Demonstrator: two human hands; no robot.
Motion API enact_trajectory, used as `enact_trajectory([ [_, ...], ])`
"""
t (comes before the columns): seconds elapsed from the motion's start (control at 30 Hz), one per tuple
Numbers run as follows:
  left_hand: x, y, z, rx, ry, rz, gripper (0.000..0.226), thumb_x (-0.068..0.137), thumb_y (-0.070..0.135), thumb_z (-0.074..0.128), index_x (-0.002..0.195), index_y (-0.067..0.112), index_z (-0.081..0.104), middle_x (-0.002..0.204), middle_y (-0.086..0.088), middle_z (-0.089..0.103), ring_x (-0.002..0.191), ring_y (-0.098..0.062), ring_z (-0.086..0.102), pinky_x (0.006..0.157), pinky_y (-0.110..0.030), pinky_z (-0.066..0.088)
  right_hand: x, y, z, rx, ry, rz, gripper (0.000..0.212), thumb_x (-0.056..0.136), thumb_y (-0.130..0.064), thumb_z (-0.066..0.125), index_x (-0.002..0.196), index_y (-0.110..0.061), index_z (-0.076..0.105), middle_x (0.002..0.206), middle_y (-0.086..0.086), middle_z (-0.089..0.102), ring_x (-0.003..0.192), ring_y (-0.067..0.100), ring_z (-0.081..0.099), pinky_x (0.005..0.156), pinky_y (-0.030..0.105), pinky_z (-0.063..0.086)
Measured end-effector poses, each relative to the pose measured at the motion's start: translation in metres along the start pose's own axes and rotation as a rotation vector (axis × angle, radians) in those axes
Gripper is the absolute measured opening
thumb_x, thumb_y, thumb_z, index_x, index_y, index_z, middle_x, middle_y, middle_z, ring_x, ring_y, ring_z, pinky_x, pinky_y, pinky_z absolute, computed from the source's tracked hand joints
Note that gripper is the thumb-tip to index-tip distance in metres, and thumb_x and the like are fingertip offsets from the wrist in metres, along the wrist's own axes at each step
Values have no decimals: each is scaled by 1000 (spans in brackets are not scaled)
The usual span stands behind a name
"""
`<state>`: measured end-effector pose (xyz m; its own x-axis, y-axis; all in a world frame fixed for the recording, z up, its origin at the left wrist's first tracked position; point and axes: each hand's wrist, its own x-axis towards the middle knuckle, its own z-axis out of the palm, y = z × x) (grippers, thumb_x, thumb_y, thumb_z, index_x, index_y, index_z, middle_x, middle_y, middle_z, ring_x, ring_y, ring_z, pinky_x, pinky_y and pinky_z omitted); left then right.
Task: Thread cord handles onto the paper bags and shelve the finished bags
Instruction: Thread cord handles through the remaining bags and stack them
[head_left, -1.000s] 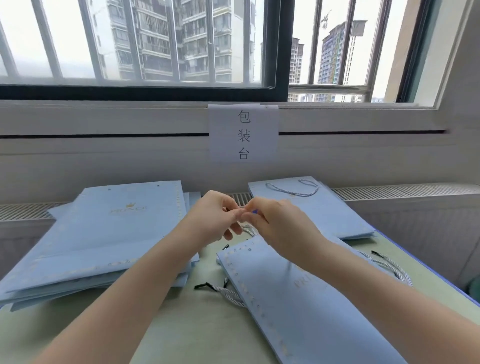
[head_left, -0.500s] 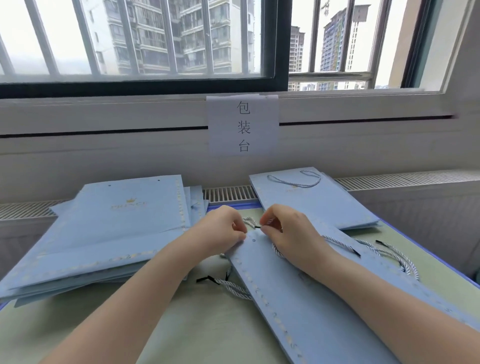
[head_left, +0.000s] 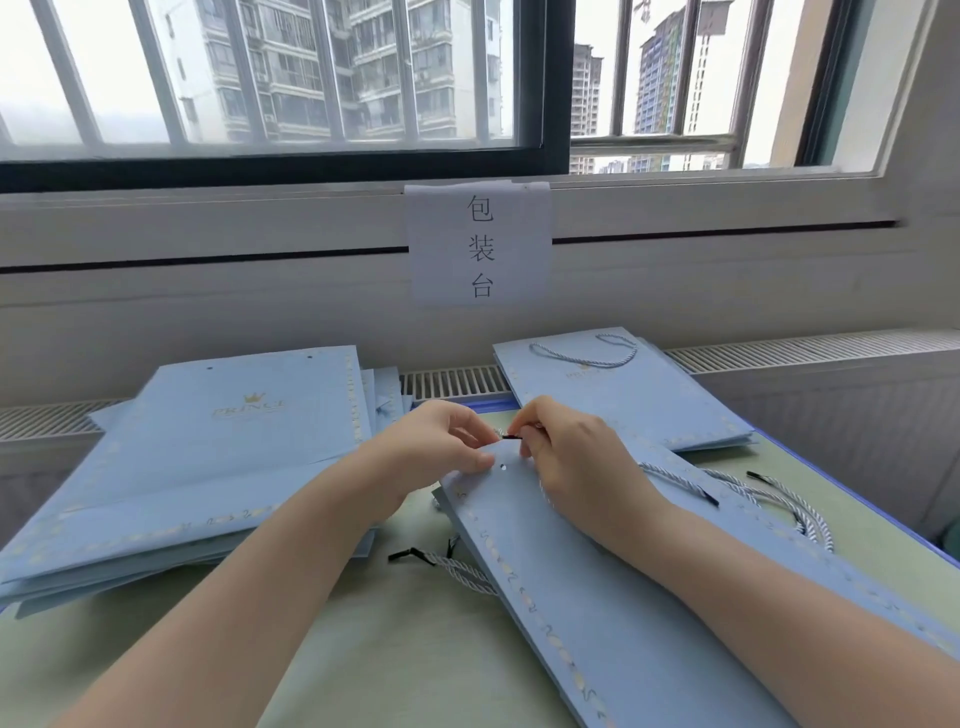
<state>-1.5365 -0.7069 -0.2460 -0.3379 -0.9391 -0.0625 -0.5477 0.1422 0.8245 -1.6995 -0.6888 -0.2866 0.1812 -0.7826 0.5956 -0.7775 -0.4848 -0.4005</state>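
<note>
Desk (head_left: 405, 654), pale green top with blue edge, set below barred window.

Paper bag (head_left: 613, 597), light blue, flat, patterned border, lying diagonally at centre-right of desk; punched hole (head_left: 502, 468) visible near far edge, between the two hands.

Left hand (head_left: 441, 441), resting on far edge of that bag, fingers curled, thumb and forefinger pinching the bag's top edge just left of the hole.

Right hand (head_left: 571, 457), over the bag's far right corner, fingers curled, thumb and forefinger pinching the black tip (head_left: 511, 437) of a cord, held just above the hole.

Cord handles (head_left: 769, 499), white-and-blue twisted, black-tipped, loose on bag and desk to the right; another cord (head_left: 457, 569) protruding from under the bag's left edge.

Stack of unthreaded bags (head_left: 208, 457), same blue, gold crown logo, at left of desk, holes without cord.

Finished bag (head_left: 618, 395), cord loop fitted, lying flat at far right, partly on radiator grille (head_left: 452, 382).

Paper sign (head_left: 480, 244), three printed characters, fixed to wall under sill.
</note>
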Motion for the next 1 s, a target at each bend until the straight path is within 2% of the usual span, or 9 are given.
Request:
enact_trajectory([
  [0.07,-1,-1,0,-33,5,3,16,87,2,62,83,17,66,86,-3,66,80,-13,59,73,-22,44,0,0,-2,36,47,6,22,91,-21,38,95,-14,58,78,2,66,67,20,57,65,37,46],
  [0.13,-2,0,0,-41,13,3,15,88,3,61,84,16,66,84,-3,65,78,-13,58,71,-21,45,1,1,-4,62,55,-10,15,92,-13,44,93,-12,60,71,-5,61,61,6,54,61,24,44],
  [0.27,-2,2,2,-27,42,2,10,89,5,60,92,13,66,87,-8,66,76,-15,59,68,-22,46,3,1,-8,75,1,-74,14,88,-1,56,92,-8,67,81,-8,57,68,-3,50,67,7,39],
  [0.4,-2,1,6,-19,71,18,10,91,7,59,95,12,67,83,-5,65,73,-12,58,63,-16,45,4,-4,-13,66,-91,-111,9,89,-6,60,92,-7,67,86,-1,58,75,11,53,69,12,41],
  [0.5,-1,2,9,-12,99,43,13,92,6,57,95,10,69,77,1,65,68,-5,58,51,-5,43,4,-6,-15,-126,-112,-172,10,93,-10,54,93,-8,63,92,5,59,76,25,54,67,33,43],
  [0.57,-2,4,9,-22,112,49,15,92,5,57,87,13,69,76,0,66,67,-5,58,50,-3,43,4,-8,-15,-212,-81,-213,9,93,-8,51,91,-8,60,91,7,58,71,29,52,61,37,42],
  [0.77,-5,6,5,-122,81,15,20,92,2,53,83,10,69,86,-15,68,77,-20,60,74,-27,51,0,-13,-14,-154,-69,-211,10,92,-19,56,90,-13,63,89,0,56,75,23,53,65,39,46],
  [0.87,-3,3,4,-196,54,-20,21,94,1,50,86,7,68,88,-18,67,83,-27,61,89,-41,50,3,-9,-13,32,-127,-180,9,89,-20,62,91,-17,70,83,-11,49,71,0,46,68,21,39],
  [1.0,1,0,7,-144,62,-24,20,95,5,48,86,7,66,98,-24,66,88,-28,58,93,-45,47,3,-6,-10,153,-101,-111,11,87,-10,65,90,-19,71,86,-16,45,74,-8,48,69,7,34],
])
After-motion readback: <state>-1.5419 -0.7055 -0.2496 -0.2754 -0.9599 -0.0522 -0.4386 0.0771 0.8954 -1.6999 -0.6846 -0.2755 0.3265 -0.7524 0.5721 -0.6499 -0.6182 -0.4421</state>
